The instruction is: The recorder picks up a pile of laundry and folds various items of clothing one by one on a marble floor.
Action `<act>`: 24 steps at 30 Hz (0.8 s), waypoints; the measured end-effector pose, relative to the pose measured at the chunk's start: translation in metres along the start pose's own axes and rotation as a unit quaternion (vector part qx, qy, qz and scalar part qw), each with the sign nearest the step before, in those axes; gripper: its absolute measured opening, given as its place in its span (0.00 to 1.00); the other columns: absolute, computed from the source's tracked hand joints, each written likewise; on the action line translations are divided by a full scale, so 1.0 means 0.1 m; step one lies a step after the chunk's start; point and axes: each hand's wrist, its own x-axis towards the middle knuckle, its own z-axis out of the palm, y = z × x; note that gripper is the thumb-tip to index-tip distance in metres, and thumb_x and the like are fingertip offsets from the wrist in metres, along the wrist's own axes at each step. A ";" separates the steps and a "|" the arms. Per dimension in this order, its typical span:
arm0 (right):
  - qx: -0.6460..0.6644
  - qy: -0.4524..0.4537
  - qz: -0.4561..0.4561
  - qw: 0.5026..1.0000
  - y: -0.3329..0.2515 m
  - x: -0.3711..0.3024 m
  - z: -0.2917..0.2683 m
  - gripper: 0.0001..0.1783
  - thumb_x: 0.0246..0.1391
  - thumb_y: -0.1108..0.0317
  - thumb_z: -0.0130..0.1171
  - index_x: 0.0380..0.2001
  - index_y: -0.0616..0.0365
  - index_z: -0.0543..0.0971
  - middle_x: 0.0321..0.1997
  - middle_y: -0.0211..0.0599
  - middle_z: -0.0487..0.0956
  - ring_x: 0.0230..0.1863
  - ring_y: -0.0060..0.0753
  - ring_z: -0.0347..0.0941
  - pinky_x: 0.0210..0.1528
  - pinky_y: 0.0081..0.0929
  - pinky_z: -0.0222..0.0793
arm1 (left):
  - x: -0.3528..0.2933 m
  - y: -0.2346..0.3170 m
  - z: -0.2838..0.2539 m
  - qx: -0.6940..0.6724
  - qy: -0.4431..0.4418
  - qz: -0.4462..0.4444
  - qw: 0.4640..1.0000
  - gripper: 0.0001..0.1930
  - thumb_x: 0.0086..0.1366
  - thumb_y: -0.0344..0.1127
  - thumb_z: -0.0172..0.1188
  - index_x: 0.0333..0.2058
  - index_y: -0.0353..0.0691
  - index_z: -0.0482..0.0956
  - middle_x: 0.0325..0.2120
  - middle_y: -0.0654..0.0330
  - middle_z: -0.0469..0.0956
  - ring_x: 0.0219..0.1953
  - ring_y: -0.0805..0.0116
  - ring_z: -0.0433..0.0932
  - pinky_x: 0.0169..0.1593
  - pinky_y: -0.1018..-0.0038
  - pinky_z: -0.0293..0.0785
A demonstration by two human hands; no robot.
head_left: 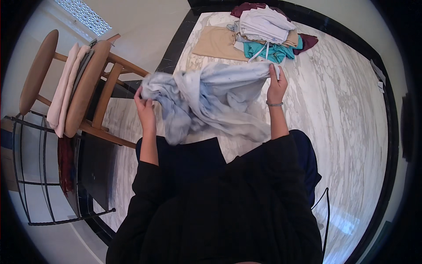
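Observation:
Between my two hands a crumpled light blue and white garment point(220, 94) is held up off the floor, its lower folds hanging and slightly smeared by motion. My left hand point(145, 105) grips its bunched left end, fingers curled into the cloth. At the upper right corner, my right hand point(276, 86) pinches the edge between thumb and fingers; a thin bracelet circles that wrist. Just beyond the garment, a heap of clothes lies on the floor: a folded white piece point(266, 24) on top, with teal cloth point(274, 52) and maroon cloth point(307, 43) below it.
A beige cloth point(220, 43) lies flat beside the heap on the marble-patterned floor point(347, 119). To the left stands a wooden chair point(114, 83) with folded pink and grey cloths point(72, 88) on its seat. Nearer are a black metal rack point(44, 185) and a dark flat panel point(97, 171).

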 end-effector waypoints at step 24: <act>-0.059 -0.520 0.163 0.836 -0.08 -0.54 0.42 0.20 0.47 0.58 0.74 0.39 0.59 0.81 0.42 0.36 0.83 0.48 0.33 0.78 0.55 0.30 0.71 | -0.90 0.37 0.98 -0.078 -0.193 0.017 0.978 0.10 0.71 0.22 0.47 0.45 0.34 0.76 0.38 0.65 0.78 0.40 0.79 0.74 0.45 0.82 0.69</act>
